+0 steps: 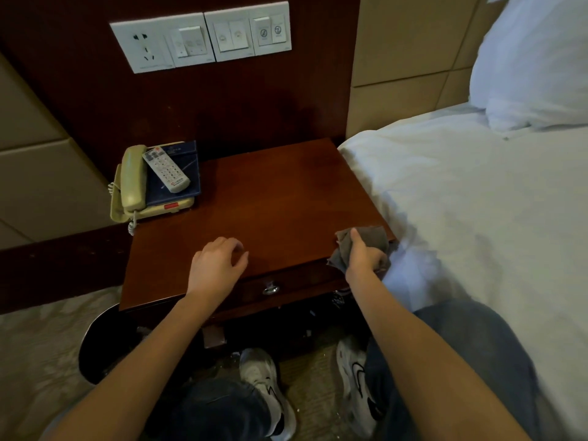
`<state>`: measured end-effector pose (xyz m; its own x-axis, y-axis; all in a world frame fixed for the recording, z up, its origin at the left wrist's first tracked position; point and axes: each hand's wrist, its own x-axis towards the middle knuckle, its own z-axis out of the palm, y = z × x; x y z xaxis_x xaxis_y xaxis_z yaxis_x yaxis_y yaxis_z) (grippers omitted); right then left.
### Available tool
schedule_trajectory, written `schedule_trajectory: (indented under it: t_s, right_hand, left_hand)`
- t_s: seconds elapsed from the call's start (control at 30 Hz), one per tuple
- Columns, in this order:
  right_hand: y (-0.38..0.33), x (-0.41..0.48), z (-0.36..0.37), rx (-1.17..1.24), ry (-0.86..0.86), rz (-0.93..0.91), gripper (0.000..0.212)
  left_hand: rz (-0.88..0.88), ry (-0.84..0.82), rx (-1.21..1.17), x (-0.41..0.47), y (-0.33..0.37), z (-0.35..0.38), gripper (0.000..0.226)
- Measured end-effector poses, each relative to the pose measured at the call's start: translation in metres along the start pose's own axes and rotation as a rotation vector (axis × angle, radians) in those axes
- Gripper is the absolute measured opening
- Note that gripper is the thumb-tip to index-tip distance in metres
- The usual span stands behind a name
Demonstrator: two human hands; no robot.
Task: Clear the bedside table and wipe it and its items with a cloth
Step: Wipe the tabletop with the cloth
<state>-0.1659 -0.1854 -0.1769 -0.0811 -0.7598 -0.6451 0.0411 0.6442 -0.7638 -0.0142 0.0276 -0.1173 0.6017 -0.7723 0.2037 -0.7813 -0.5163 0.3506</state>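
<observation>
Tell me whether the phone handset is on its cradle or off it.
On its cradle. The handset lies lengthwise along the left side of the phone base, with the coiled cord hanging beside it.

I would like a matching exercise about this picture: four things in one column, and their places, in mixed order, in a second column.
Things:
1 remote
2 phone
3 cloth
4 pillow

Places:
a on the bed
b on the blue folder
c in the right hand
d directly on the table, back left

Pairs: 1-b, 2-d, 3-c, 4-a
</observation>
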Motion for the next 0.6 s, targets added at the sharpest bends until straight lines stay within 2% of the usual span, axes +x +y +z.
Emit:
schedule_trajectory:
  t_s: [0.1,0.2,0.3,0.4,0.6]
  right_hand:
    - [-0.013,0.013,-0.011,-0.201,0.039,-0.14,0.102]
    - [-0.019,0.02,-0.015,-0.199,0.046,-0.092,0.101]
    - [0.005,-0.006,-0.003,0.035,-0.078,0.078,0.099]
    - [0.041,-0.039,0.02,0.256,-0.223,0.2,0.108]
    - [0.094,-0.092,0.054,0.334,-0.453,0.345,0.116]
  left_hand:
    - [-0.088,0.048,-0.002,-0.007,-0.017,-0.012,0.021]
    - [-0.192,0.078,-0.063,-0.013,-0.027,-0.014,0.021]
    - [-0.219,0.072,-0.094,-0.015,-0.028,-0.012,0.023]
    - [-0.203,0.073,-0.105,-0.015,-0.03,-0.012,0.024]
    - [-0.214,0.11,-0.145,-0.018,-0.032,-0.013,0.023]
